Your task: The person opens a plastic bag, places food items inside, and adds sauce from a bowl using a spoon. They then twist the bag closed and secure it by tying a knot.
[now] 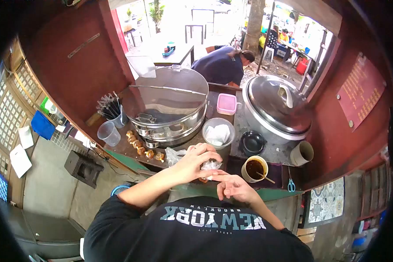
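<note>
My left hand (194, 163) is closed on a clear plastic bag (212, 165) at the front edge of the counter. Something orange-brown shows low beneath its fingers, mostly hidden. My right hand (237, 188) meets it from the right, its index finger reaching to the bag and the other fingers curled. More crumpled clear plastic (174, 156) lies just left of my left hand. Close to my right hand stands a tub of dark sauce (254, 169) with a spoon handle sticking out. A bowl holding white plastic (218, 133) sits beyond my hands.
A large round steamer (168, 105) stands at the left, a big lidded pot (277, 105) at the right. Brown round snacks (149, 153) line the left edge. Also there: black bowls (253, 143), a pink-lidded box (226, 104), scissors (291, 185). A person (220, 65) bends outside.
</note>
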A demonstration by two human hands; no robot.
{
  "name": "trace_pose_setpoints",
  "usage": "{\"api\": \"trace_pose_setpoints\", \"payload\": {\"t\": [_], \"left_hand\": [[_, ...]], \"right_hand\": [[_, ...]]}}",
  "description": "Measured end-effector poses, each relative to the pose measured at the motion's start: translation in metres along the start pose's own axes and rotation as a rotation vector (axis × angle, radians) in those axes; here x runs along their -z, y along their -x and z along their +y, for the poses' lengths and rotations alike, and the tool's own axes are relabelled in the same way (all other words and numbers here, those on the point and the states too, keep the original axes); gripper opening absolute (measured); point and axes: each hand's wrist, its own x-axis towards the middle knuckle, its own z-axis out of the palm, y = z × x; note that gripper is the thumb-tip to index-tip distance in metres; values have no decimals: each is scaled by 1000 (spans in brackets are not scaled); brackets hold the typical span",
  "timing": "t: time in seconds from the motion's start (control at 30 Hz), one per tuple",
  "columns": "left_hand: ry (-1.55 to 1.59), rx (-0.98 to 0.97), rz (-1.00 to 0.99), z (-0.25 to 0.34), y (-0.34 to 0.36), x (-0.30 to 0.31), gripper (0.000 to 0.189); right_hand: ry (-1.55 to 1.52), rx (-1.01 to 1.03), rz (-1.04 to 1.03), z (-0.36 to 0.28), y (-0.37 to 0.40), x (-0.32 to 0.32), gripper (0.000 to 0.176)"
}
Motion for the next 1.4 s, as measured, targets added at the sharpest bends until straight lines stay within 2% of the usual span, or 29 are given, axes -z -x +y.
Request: {"api": "trace_pose_setpoints", "payload": {"t": [0.1, 0.27, 0.3, 0.37, 0.47, 0.63, 0.7, 0.73, 0.77, 0.9, 0.93, 1.0, 1.1, 1.2, 1.3, 1.4], "left_hand": [[141, -148, -147, -12, 0, 5, 25], [198, -243, -423, 3, -6, 33, 32], [190, -239, -432, 7, -6, 35, 32], [171, -234, -443, 13, -5, 36, 32], [34, -174, -279, 9, -1, 31, 29], [-155, -58, 48, 6, 8, 9, 29], [-89, -47, 35, 5, 9, 6, 27], [-45, -34, 18, 0, 9, 4, 26], [3, -15, -1, -5, 11, 0, 26], [-243, -110, -40, -8, 7, -7, 24], [-259, -137, -43, -10, 6, -12, 25], [-282, -155, -60, -14, 4, -17, 25], [-144, -71, -77, -22, 1, -13, 21], [-70, 3, -50, -31, 2, -15, 17], [81, -18, -52, -40, 0, -19, 15], [401, -33, -69, -42, -1, -23, 13]], "right_hand": [[-94, -36, -83, 5, 2, 5, 63], [-90, -179, -208, -14, 2, -8, 66], [-76, -213, -230, -18, 1, -10, 67], [-53, -147, -241, -13, -1, -9, 68], [130, -69, -202, -24, -2, -9, 69], [24, 98, -19, -15, 0, -9, 74], [-117, 104, 106, -13, 3, -9, 77], [-106, 156, 58, -13, 2, -6, 79], [-185, 193, 85, -9, 0, -5, 68], [74, -68, 490, 5, -17, 11, 26], [101, -53, 534, 4, -26, 11, 14], [105, 67, 543, 8, -35, 18, 21], [-316, 226, 509, 12, -40, 29, 29], [-115, 181, 487, 9, -34, 34, 26], [866, 213, 549, -3, -35, 21, 22], [805, 259, 652, -8, -34, 15, 18]]}}
